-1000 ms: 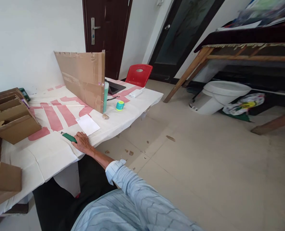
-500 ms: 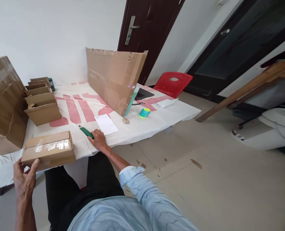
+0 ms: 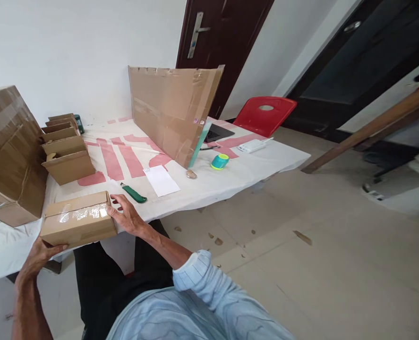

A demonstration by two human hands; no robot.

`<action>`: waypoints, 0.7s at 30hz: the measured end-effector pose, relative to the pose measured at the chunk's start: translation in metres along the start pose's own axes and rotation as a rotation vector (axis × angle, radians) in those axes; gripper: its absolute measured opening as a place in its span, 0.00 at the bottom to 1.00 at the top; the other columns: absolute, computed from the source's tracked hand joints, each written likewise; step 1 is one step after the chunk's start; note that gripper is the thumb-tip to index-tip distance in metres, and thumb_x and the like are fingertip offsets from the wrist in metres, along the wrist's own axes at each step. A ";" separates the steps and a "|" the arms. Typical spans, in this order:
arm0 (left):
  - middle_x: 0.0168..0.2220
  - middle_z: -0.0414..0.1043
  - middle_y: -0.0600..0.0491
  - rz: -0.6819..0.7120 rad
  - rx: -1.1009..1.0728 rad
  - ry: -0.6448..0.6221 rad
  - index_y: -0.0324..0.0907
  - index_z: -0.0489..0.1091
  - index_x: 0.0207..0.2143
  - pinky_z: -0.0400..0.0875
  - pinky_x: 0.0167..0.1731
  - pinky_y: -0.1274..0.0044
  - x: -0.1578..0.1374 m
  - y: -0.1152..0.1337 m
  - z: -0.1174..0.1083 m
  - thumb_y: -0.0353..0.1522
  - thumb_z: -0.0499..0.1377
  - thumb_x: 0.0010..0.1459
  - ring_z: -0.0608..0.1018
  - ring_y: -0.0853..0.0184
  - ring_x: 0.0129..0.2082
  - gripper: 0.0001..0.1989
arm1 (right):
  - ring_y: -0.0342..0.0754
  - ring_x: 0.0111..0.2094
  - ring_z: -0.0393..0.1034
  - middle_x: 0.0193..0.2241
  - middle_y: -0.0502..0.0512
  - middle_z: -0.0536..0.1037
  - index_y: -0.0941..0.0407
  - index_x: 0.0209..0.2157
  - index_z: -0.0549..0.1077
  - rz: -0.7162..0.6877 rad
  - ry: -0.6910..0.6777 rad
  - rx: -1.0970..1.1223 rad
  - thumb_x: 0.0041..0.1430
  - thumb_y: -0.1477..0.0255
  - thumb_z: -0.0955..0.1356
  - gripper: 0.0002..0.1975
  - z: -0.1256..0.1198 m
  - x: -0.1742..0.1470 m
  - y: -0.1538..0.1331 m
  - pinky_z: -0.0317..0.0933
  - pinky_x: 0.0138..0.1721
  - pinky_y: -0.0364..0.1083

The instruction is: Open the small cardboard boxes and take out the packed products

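A small cardboard box point(image 3: 81, 226) closed with shiny clear tape lies at the near edge of the cloth-covered table point(image 3: 209, 189). My left hand point(image 3: 41, 252) grips its front left corner, thumb along the lower front and the other fingers hidden beneath or behind. At the box's right end is my right hand point(image 3: 127, 216), fingers stretched and apart, its thumb against the taped end. A green utility knife point(image 3: 133, 193) rests on the cloth just beyond the right hand, beside a white sheet of paper point(image 3: 161, 180).
Several open cardboard boxes point(image 3: 71, 170) stand in a row at the left, beside a large carton point(image 3: 12, 156). A tall cardboard panel point(image 3: 174, 113) rises mid-table. Right of it are a teal tape roll point(image 3: 219, 162), a brown lump point(image 3: 191, 174) and a white device point(image 3: 251, 146).
My right hand has let go of the utility knife, leaving it on the table, and moved left to the box. The left hand has shifted lower on the box's corner. The view has shifted slightly.
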State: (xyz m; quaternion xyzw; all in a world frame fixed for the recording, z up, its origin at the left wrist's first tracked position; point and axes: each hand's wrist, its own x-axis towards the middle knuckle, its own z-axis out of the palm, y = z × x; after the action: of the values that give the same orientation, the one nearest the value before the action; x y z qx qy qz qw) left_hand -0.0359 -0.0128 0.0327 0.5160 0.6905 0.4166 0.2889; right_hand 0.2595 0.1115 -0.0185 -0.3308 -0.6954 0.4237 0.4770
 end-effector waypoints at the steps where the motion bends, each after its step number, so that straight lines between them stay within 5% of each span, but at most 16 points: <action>1: 0.48 0.83 0.43 0.020 0.005 -0.024 0.41 0.73 0.57 0.65 0.68 0.49 0.002 -0.003 0.000 0.47 0.80 0.35 0.77 0.38 0.60 0.47 | 0.55 0.56 0.73 0.59 0.63 0.74 0.55 0.63 0.71 0.017 -0.004 0.008 0.69 0.54 0.68 0.27 0.002 0.000 -0.004 0.71 0.53 0.52; 6: 0.45 0.83 0.45 0.041 0.017 -0.031 0.41 0.73 0.57 0.58 0.72 0.50 0.005 -0.011 0.007 0.50 0.78 0.39 0.77 0.40 0.60 0.44 | 0.55 0.57 0.73 0.59 0.64 0.74 0.56 0.61 0.74 0.068 -0.020 0.073 0.67 0.59 0.68 0.25 0.002 0.000 -0.010 0.72 0.50 0.49; 14: 0.57 0.76 0.42 0.016 -0.091 0.001 0.41 0.63 0.65 0.73 0.62 0.58 -0.006 0.001 0.029 0.46 0.78 0.39 0.77 0.44 0.59 0.53 | 0.55 0.54 0.75 0.56 0.59 0.79 0.54 0.57 0.79 0.090 0.023 0.158 0.62 0.60 0.69 0.25 -0.019 0.004 0.000 0.70 0.56 0.51; 21: 0.53 0.76 0.45 -0.037 -0.182 0.026 0.43 0.60 0.65 0.78 0.56 0.57 -0.007 0.009 0.044 0.42 0.79 0.35 0.78 0.44 0.57 0.56 | 0.56 0.55 0.76 0.56 0.57 0.81 0.53 0.56 0.82 0.111 0.030 0.196 0.61 0.59 0.70 0.25 -0.033 0.005 0.003 0.68 0.58 0.52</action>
State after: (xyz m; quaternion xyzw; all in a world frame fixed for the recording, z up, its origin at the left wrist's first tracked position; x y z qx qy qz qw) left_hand 0.0069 -0.0064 0.0194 0.4695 0.6627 0.4788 0.3334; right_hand 0.2892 0.1265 -0.0129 -0.3272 -0.6240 0.5103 0.4932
